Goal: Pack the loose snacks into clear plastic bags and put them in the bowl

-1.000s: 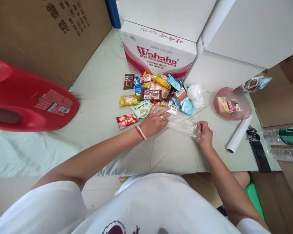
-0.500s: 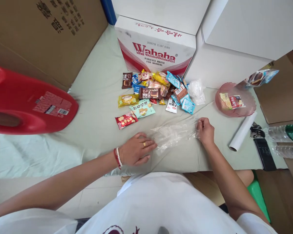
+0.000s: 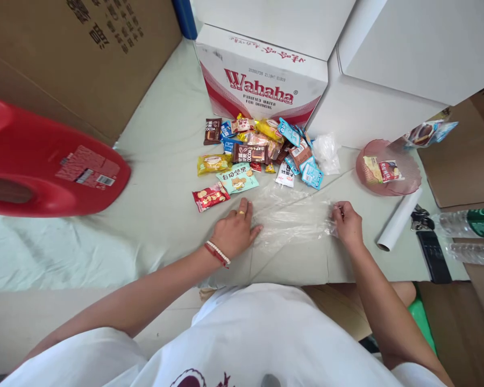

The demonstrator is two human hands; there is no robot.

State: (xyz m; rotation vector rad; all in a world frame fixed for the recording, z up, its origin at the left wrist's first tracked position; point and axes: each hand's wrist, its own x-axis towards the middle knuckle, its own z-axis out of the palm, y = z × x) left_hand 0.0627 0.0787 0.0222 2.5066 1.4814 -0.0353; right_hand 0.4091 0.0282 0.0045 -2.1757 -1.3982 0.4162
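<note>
A clear plastic bag [image 3: 292, 220] lies spread flat on the pale green cloth between my hands. My right hand [image 3: 348, 223] pinches its right end, fingers closed. At the bag's left edge, my left hand [image 3: 236, 228] rests on the cloth with fingers stretched out and thumb apart. Just beyond the bag is a pile of wrapped snacks: a brown cocoa packet [image 3: 250, 153], a mint-green packet [image 3: 237, 179], a red packet [image 3: 211, 197], a yellow packet [image 3: 214, 164] and several blue ones. A crumpled clear plastic bag [image 3: 326, 153] sits right of the pile.
Behind the pile stands a Wahaha water carton [image 3: 262, 80]. A large red jug [image 3: 52, 161] is on the left. To the right are a pink bowl [image 3: 371, 185] holding snack packets, a white roll [image 3: 399, 220], keys [image 3: 421, 219], a black phone-like object [image 3: 433, 257] and plastic bottles [image 3: 474, 221].
The clear bag has been spread wider and flatter. My left hand has moved forward along its left edge, fingers now pointing away from me. My right hand has shifted slightly right, still pinching.
</note>
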